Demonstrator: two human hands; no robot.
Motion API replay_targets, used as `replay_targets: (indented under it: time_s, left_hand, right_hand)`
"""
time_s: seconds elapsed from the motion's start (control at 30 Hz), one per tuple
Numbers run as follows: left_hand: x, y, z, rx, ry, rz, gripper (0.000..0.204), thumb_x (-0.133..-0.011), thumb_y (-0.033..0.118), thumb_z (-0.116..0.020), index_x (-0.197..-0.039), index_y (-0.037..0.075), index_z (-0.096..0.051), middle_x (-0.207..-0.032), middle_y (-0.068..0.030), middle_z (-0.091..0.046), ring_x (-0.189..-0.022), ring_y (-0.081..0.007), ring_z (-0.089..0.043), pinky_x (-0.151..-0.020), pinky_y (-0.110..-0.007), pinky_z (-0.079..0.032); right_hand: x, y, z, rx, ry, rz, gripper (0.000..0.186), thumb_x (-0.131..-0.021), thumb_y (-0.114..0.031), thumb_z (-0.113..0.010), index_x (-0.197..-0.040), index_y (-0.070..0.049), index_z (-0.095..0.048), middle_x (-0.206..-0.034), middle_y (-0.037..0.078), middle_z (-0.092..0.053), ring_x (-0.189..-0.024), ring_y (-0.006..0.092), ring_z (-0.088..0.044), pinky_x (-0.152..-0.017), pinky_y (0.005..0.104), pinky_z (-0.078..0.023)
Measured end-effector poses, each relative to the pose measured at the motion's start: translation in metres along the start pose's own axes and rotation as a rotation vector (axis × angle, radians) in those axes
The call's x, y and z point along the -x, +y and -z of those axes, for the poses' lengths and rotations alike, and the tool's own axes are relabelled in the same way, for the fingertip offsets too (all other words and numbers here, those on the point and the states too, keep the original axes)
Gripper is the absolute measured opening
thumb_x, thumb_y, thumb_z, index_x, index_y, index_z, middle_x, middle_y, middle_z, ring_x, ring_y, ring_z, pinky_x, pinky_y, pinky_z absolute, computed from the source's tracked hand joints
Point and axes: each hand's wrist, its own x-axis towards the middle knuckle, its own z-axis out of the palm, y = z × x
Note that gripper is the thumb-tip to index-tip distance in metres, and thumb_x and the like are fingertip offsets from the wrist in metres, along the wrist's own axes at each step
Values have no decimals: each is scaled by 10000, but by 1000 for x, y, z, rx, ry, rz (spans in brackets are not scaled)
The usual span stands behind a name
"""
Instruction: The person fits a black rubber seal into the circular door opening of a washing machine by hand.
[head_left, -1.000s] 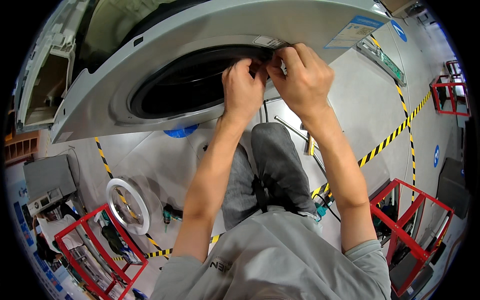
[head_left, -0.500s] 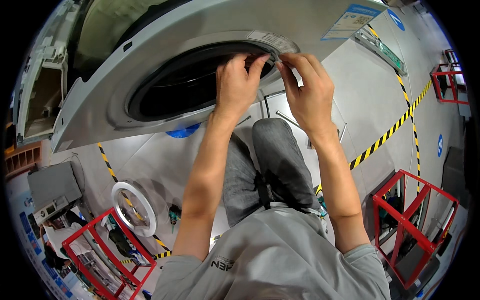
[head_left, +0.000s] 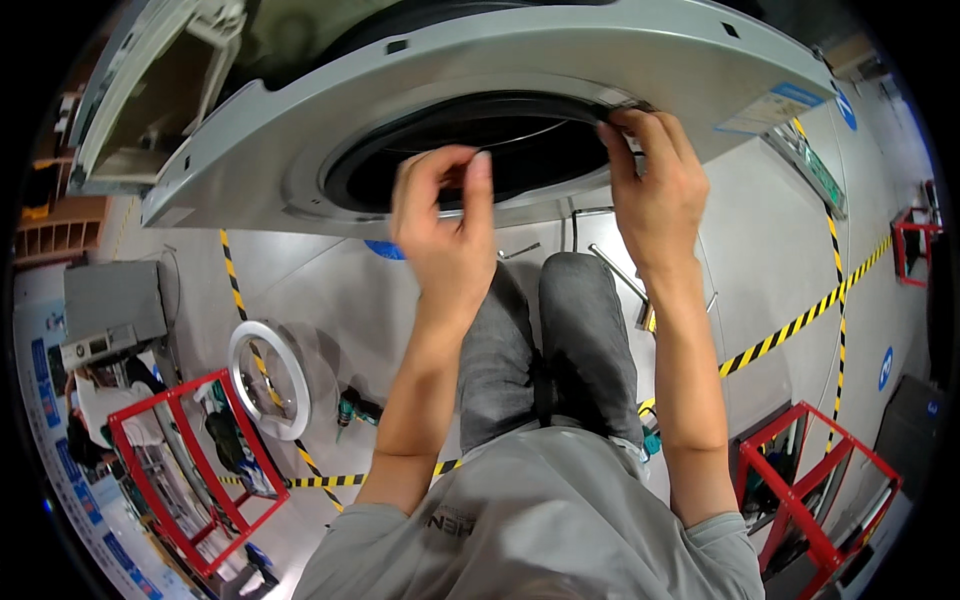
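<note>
Right hand nearest the black ring, at its right end

Points knees in faded grey trousers (head_left: 588, 345) toward the work. Holds up the bare left hand (head_left: 445, 220), blurred, before the near left part of a black rubber ring-shaped gasket (head_left: 350, 172). Has thumb and index tips close, nothing plainly visible between; impossible to make out whether together or slightly apart, or whether touching the ring. Reaches with the bare right hand (head_left: 657, 195) to the gasket's right end, thumb and index tips at the rim; too small to see whether clamped there.

From the right grip, stretches leftward, long axis running left to right. From the left grip, curves around the far side and extends more to the right than to the left. Lines the round opening of a silver-grey metal panel (head_left: 540, 60).

Farther off, on the pale grey floor (head_left: 760, 270): right of the knees, a thin silver metal rod (head_left: 620, 270); to the left, a teal-and-black power drill (head_left: 352, 408), then a round white-rimmed glass door (head_left: 240, 370).
</note>
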Motion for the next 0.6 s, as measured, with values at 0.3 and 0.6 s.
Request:
replay_targets:
  time_s: [0.3, 0.6]
  left_hand:
    - [-52, -14, 63, -551, 93, -534, 191, -816, 131, -810, -974, 83, -714, -956, -74, -610, -932, -291, -576, -832, -391, -468]
    - [-61, -18, 64, -518, 71, -687, 220, -786, 122, -832, -971, 87, -718, -917, -66, -607, -856, -278, -563, -767, -388, -459]
  right_hand:
    - [-25, -65, -34, -107, 21, 486, 212, -731, -61, -736, -942, -58, -713, -944, 50, -663, -847, 245, -645, -721, 354, -528]
    - [-29, -70, -48, 31, 27, 503, 175, -781, -67, -718, -942, -127, -688, -910, 11, -615, -817, 229, -571, -711, 368, -453]
